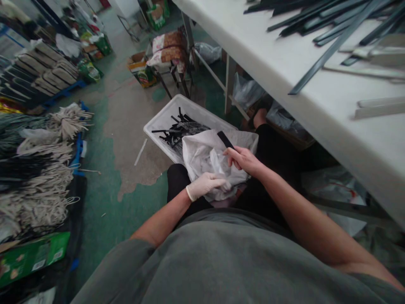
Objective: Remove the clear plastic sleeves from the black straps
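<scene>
My right hand (242,160), bare, has its fingers wrapped round a short flat black strip (225,140), whose end sticks up past the fingers. My left hand (205,185) wears a thin white glove. Its fingers are closed low over my lap, and blur hides what is in them. A crumpled white plastic sheet or bag (198,148) is spread over my lap under both hands. Just beyond it a white plastic bin (161,119) holds many loose black strips (177,128).
At the right, a white table (253,46) carries long dark strips (332,50). A stool with a patterned cushion (169,46) stands ahead, beside a cardboard box (142,69). Bundles of pale cords (41,185) lie at the left. Plastic bags (247,90) sit under the table.
</scene>
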`<action>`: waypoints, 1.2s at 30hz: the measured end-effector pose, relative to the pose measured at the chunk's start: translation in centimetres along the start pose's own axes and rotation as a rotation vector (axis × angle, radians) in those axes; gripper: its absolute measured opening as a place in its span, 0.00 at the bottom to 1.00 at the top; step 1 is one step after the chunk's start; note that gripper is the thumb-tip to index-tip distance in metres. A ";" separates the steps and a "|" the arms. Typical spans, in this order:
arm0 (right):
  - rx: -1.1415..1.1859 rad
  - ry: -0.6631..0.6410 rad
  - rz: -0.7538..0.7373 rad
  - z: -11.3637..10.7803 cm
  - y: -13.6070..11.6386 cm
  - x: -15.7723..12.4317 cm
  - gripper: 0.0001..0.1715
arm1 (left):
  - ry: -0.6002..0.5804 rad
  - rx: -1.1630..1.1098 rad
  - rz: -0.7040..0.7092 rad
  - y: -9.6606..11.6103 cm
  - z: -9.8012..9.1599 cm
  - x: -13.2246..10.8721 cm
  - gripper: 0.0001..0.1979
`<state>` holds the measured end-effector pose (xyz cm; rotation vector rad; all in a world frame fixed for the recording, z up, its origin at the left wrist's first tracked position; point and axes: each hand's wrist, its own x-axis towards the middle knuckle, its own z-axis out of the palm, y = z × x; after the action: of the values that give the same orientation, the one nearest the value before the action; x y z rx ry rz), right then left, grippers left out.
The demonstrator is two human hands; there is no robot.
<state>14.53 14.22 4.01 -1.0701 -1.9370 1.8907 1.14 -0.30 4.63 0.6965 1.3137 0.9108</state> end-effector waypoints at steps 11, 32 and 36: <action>-0.137 -0.078 -0.012 1.1 -1.2 -6.5 0.20 | 0.803 -0.452 0.699 9.0 -9.8 -5.3 0.21; -0.654 -0.161 -0.063 5.4 -3.1 -6.5 0.17 | 0.594 -0.770 0.235 -2.2 -1.7 -3.7 0.22; -0.734 -0.192 -0.070 6.1 -3.5 -6.2 0.15 | 0.530 -0.658 0.215 -3.6 -1.6 -3.9 0.22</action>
<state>13.94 5.98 8.41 -0.9735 -2.8434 1.2861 0.06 -5.55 3.29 0.0719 1.2832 1.6800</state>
